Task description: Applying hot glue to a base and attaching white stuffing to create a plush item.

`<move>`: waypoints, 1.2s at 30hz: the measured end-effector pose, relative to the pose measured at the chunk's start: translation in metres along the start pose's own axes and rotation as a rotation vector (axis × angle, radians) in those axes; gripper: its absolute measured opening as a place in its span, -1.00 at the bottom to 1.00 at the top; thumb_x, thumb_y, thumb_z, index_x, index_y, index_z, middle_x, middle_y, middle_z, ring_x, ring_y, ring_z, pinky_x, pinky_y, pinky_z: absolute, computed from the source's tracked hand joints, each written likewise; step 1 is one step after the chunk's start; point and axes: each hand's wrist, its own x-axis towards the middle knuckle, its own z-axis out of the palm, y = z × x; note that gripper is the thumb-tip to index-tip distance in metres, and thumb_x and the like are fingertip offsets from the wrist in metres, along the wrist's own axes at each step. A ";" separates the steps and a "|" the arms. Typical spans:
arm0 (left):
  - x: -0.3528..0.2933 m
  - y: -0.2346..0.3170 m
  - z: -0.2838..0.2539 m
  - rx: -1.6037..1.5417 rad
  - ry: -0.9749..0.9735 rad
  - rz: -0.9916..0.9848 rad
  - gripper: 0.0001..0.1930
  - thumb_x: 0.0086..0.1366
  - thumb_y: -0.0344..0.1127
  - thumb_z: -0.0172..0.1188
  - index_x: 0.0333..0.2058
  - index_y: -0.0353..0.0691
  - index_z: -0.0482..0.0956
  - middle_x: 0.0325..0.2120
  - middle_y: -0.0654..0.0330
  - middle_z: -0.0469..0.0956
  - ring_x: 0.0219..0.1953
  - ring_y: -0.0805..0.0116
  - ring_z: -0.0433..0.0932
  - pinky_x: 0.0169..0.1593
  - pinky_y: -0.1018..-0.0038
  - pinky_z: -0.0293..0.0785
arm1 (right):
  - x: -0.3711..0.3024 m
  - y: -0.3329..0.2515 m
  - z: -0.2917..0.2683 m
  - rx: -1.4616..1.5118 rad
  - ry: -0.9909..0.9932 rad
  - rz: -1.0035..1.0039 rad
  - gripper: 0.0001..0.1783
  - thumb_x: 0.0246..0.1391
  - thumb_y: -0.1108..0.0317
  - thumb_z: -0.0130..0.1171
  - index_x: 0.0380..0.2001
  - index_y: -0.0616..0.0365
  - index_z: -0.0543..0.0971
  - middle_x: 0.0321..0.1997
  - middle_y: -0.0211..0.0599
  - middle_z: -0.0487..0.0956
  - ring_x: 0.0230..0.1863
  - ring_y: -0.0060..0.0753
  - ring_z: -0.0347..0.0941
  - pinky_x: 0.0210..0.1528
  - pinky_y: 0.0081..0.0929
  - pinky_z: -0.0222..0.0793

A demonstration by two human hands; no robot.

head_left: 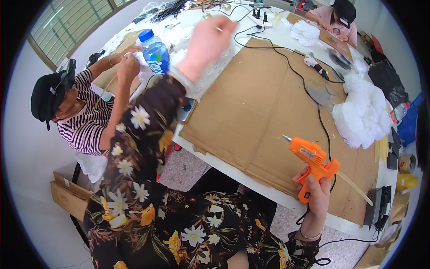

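Note:
My right hand (319, 197) is wrapped round the handle of an orange hot glue gun (309, 152), held over the near right part of a brown cardboard sheet (264, 112). Its metal nozzle points to the upper left, and a pale glue stick (356, 187) sticks out of its back end. My left hand (210, 45) is stretched out over the far side of the table, right of a blue-capped bottle (156, 56). Its fingers look curled but are smeared by motion, so I cannot see whether they hold anything.
Fluffy white material (362, 112) is piled at right; a second glue gun (316, 66) lies beyond it. A black cable (304, 85) crosses the cardboard. A phone (186, 110) lies under my left forearm. People in black caps work at left (89, 107) and far right (336, 22).

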 end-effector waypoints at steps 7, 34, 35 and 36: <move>-0.083 0.100 0.069 -0.654 -0.266 -0.186 -0.81 0.26 -0.34 0.08 -0.39 -0.36 0.55 -0.53 0.19 0.58 -0.48 0.47 0.48 -0.35 0.55 0.41 | -0.004 -0.033 0.004 0.077 0.216 -0.193 -0.63 0.10 0.16 0.08 -0.18 0.26 0.42 -0.37 -0.13 0.58 -0.51 -0.59 0.41 -0.50 -0.66 0.32; -0.133 0.159 0.091 -0.637 -0.133 0.147 -0.91 0.20 -0.57 0.09 -0.31 -0.37 0.51 -0.43 0.10 0.56 -0.42 0.29 0.55 -0.29 0.49 0.47 | 0.036 -0.028 -0.144 0.240 0.532 -0.294 -0.63 0.11 0.11 0.05 -0.14 0.15 0.44 -0.33 -0.28 0.54 -0.46 -0.54 0.41 -0.45 -0.54 0.36; -0.134 0.166 0.087 -0.679 -0.165 0.165 -0.91 0.20 -0.57 0.09 -0.31 -0.37 0.51 -0.43 0.10 0.56 -0.42 0.29 0.55 -0.29 0.49 0.47 | 0.036 -0.029 -0.146 0.255 0.525 -0.268 -0.67 0.12 0.16 0.06 -0.15 0.17 0.45 -0.35 -0.31 0.55 -0.48 -0.56 0.42 -0.49 -0.59 0.35; -0.138 0.162 0.083 -0.585 -0.147 0.281 -0.88 0.19 -0.59 0.09 -0.27 -0.39 0.50 -0.41 0.08 0.57 -0.39 0.23 0.56 -0.28 0.45 0.49 | 0.046 -0.023 -0.146 0.280 0.500 -0.232 -0.70 0.13 0.21 0.07 -0.17 0.19 0.45 -0.38 -0.34 0.55 -0.51 -0.58 0.43 -0.53 -0.64 0.34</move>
